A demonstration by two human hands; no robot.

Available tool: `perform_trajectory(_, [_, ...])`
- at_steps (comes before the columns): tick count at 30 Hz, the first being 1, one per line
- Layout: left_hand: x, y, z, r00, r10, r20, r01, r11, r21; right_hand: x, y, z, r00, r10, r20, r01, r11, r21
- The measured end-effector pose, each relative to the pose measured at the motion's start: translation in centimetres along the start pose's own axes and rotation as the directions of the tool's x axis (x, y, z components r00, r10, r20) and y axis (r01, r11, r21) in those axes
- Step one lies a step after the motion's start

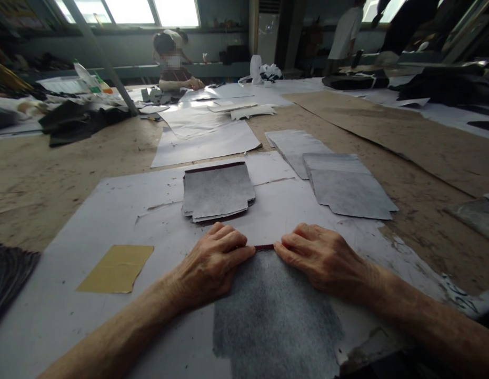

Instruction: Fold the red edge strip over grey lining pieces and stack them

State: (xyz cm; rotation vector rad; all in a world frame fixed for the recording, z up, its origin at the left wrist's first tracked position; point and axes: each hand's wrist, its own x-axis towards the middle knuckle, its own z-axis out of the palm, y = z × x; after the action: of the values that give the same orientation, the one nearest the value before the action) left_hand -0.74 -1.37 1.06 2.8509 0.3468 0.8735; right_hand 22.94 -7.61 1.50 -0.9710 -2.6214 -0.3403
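Observation:
A grey fabric piece (279, 310) lies on white paper in front of me, its far edge folded over into a narrow dark red strip. At the left end of that fold, my left hand (216, 258) is closed with thumb and finger pinching the edge. My right hand (321, 255) pinches the same fold a little to the right, and a short stretch of red shows between them. Just beyond my hands sits a stack of similar grey pieces (218, 192) with a dark red folded edge on top.
Two more piles of grey pieces lie at the right, a nearer pile (347, 184) and a farther pile (295, 147). A tan card (116, 268) is on the paper at left, near dark stacked fabric (11, 279). Across the table a person (173, 63) leans over work.

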Motion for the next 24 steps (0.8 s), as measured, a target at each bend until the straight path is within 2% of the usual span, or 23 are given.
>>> perform_trajectory(7, [0.2, 0.2, 0.0, 0.999, 0.018, 0.027, -0.019, 0.999, 0.037, 0.1, 0.2, 0.0, 1.0, 0.002, 0.002, -0.002, 1.0, 0.008])
perform_trajectory(15, [0.3, 0.4, -0.3, 0.996, -0.004, 0.085, 0.001, 0.999, 0.036, 0.4, 0.8, -0.6, 0.997, -0.043, 0.072, 0.038, 0.997, 0.061])
perform_trajectory(24, [0.4, 0.1, -0.1, 0.999, 0.008, 0.04, -0.009, 0.999, 0.031, 0.1, 2.3, -1.2, 1.0, 0.002, 0.022, -0.006, 0.989, 0.146])
